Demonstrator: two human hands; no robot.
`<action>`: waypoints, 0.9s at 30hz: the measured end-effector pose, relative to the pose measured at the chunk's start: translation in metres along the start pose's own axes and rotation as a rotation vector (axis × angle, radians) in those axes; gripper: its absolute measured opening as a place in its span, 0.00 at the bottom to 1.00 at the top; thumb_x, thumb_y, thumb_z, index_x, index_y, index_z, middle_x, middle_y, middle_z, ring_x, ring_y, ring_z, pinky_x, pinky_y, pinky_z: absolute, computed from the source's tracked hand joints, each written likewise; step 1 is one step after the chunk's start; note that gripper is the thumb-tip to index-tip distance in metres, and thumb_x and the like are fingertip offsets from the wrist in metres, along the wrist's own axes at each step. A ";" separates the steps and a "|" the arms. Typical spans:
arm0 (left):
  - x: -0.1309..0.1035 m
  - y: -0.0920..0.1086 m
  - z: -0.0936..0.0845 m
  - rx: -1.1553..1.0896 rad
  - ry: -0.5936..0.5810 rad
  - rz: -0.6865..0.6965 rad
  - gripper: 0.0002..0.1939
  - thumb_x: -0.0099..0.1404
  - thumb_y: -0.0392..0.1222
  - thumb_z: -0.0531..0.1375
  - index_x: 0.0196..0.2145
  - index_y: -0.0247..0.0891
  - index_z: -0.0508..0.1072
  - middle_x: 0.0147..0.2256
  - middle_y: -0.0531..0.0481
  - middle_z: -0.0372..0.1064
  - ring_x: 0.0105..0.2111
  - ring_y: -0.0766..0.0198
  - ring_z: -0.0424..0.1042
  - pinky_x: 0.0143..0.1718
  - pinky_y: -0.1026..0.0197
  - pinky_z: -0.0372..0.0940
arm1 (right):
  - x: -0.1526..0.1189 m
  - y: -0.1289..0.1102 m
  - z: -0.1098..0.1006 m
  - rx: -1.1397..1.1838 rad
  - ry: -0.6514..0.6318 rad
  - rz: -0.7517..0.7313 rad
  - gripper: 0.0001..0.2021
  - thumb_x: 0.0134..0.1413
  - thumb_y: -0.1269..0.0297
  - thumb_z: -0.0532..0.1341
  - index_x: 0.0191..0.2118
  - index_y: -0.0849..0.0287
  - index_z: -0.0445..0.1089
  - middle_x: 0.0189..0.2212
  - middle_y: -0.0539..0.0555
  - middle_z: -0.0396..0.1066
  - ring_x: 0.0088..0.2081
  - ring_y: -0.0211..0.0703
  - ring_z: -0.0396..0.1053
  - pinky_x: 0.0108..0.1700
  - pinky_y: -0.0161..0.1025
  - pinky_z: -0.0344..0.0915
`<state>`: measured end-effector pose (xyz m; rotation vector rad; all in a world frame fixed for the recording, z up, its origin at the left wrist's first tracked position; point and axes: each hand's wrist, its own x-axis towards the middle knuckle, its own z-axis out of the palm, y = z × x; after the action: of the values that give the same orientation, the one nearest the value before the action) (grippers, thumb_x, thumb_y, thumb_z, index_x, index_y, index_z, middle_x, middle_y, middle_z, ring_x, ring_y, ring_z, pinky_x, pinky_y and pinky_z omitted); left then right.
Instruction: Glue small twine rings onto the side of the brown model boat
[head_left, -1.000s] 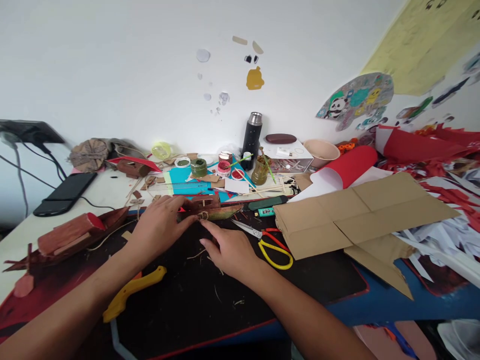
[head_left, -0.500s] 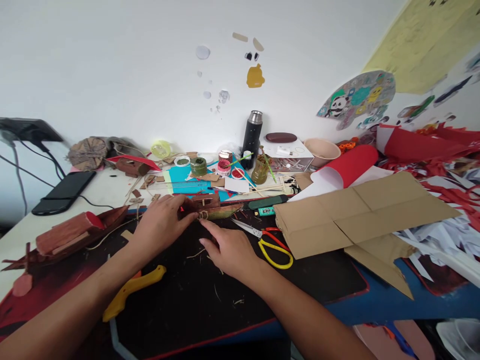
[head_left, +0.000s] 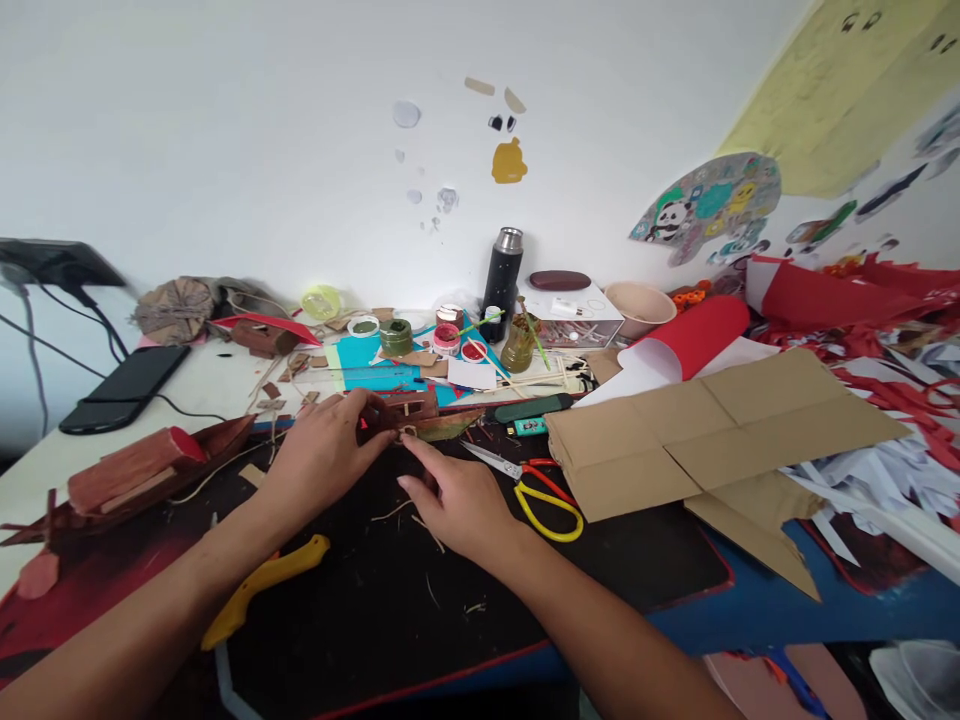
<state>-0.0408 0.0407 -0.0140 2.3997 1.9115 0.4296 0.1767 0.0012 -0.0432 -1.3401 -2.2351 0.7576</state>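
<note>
A small wooden model boat (head_left: 448, 427) with a brown cabin lies on the dark mat in front of me. My left hand (head_left: 330, 437) grips its left end, fingers curled behind it and thumb at the near side, hiding that end. Against the near side of the hull is a small pale ring (head_left: 407, 432), which looks like twine. The index fingertip of my right hand (head_left: 461, 497) presses at this ring; the thumb is apart and nothing is held. Scissors (head_left: 525, 475) with red and yellow handles lie right of the boat.
A larger reddish model boat (head_left: 127, 475) stands on the left. Near my left forearm lies a yellow-handled tool (head_left: 266, 585). Paint jars (head_left: 395, 338) and a black flask (head_left: 502, 280) stand at the back. Folded cardboard (head_left: 720, 430) and shredded paper (head_left: 892, 430) cover the right.
The camera view has tilted slightly. Both hands stay at the boat, and my right index fingertip has shifted only a little against the ring.
</note>
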 end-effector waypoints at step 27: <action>-0.006 -0.005 0.010 -0.085 0.070 0.045 0.29 0.67 0.50 0.64 0.63 0.41 0.68 0.48 0.38 0.82 0.49 0.39 0.80 0.55 0.42 0.69 | 0.005 0.001 0.002 -0.069 -0.017 0.018 0.32 0.75 0.57 0.63 0.78 0.52 0.62 0.42 0.55 0.87 0.42 0.53 0.85 0.44 0.41 0.73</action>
<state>-0.0439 0.0377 -0.0257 2.4083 1.8296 0.5927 0.1742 0.0063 -0.0451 -1.3922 -2.2847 0.7073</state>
